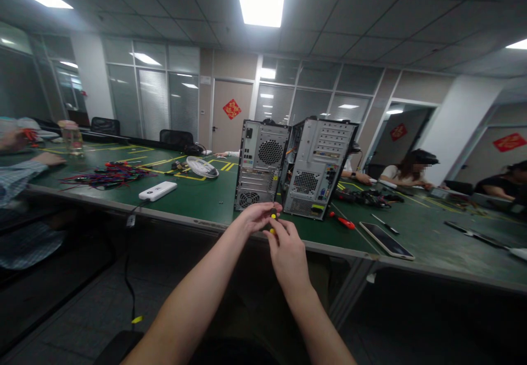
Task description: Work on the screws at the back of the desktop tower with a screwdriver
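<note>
My left hand (pixel 256 219) and my right hand (pixel 287 247) meet at the table's front edge. Between their fingers is a small black-and-yellow object (pixel 273 217), whose kind I cannot make out; both hands are closed on it. Just beyond my hands stand two upright computer cases, their rear panels facing me. The left case (pixel 257 175) shows fan grilles and ports. Beside it, the right case (pixel 307 162) has several slots and a blue port, with its side next to the left case looking open.
On the green table (pixel 206 200) lie a white power bank (pixel 158 190), bundled coloured wires (pixel 109 175), and a white oval frame (pixel 201 167). Rightward are a red-handled tool (pixel 343 221), a screwdriver (pixel 386 224) and a phone (pixel 386 240). Other people sit around the table.
</note>
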The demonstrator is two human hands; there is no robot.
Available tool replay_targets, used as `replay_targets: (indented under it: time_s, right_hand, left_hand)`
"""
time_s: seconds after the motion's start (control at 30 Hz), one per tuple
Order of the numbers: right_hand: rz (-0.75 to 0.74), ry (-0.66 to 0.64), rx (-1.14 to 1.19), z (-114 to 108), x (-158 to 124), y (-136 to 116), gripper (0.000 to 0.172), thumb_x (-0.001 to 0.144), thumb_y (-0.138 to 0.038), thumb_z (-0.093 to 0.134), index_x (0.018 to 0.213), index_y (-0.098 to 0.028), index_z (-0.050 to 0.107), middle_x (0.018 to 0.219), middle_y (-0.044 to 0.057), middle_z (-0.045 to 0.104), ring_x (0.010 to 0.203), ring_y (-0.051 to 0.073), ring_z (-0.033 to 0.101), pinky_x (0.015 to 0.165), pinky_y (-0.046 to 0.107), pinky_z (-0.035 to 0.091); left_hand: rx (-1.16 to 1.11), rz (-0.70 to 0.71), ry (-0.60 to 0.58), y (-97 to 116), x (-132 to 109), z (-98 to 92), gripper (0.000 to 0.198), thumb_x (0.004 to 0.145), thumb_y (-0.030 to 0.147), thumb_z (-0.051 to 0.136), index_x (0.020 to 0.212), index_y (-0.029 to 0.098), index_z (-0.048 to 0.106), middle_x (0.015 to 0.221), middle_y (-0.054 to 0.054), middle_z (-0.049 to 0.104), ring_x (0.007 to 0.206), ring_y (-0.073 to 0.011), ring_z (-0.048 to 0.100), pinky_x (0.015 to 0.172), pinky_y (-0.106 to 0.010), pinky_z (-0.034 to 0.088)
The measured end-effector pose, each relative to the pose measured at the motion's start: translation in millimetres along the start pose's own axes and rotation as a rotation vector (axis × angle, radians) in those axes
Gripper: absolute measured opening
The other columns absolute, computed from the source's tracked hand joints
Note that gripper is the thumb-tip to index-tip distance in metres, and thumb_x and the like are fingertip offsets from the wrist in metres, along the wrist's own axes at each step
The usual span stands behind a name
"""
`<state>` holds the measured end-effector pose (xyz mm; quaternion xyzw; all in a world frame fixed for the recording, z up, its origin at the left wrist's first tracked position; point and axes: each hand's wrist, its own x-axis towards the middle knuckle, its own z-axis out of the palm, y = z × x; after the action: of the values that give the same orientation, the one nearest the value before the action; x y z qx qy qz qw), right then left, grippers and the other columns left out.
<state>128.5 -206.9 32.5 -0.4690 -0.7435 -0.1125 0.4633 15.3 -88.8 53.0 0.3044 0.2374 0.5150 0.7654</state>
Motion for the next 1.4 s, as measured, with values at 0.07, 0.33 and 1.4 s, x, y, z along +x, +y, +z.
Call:
replay_targets:
  time_s: [0.07,0.33,1.4]
  right_hand:
    - [-0.001,0.024,0.010,1.7,-0.1,1.8,0.030,0.099,-0.023,0.055,0.126,-0.018,0.068,0.117,0.014,0.066,0.099,0.025,0.069,0.090,0.042,0.058]
    - [-0.008,0.088,0.041,3.3,0.6,7.6,0.030,0.103,-0.033,0.053,0.124,-0.016,0.066,0.113,0.014,0.070,0.100,0.026,0.069,0.087,0.038,0.057]
    - [0.007,0.019,-0.043,-4.1,1.0,-1.3,0.028,0.092,-0.019,0.054,0.116,-0.017,0.067,0.115,0.013,0.066,0.100,0.026,0.067,0.087,0.039,0.057]
  left_hand:
    - [0.014,-0.006,-0.005,-0.5,3.6,-1.6,0.017,0.092,0.007,0.061,0.106,0.006,0.071,0.085,-0.011,0.075,0.069,-0.0144,0.071,0.071,-0.023,0.059]
    - [0.052,0.018,-0.014,-2.2,5.6,1.9,0.010,0.090,0.004,0.063,0.091,0.007,0.073,0.076,-0.007,0.072,0.064,-0.0098,0.067,0.062,-0.015,0.054]
    - [0.044,0.079,0.074,-7.3,-5.4,5.5,0.011,0.090,0.000,0.060,0.090,0.004,0.070,0.084,-0.011,0.074,0.071,-0.0122,0.072,0.065,-0.018,0.056]
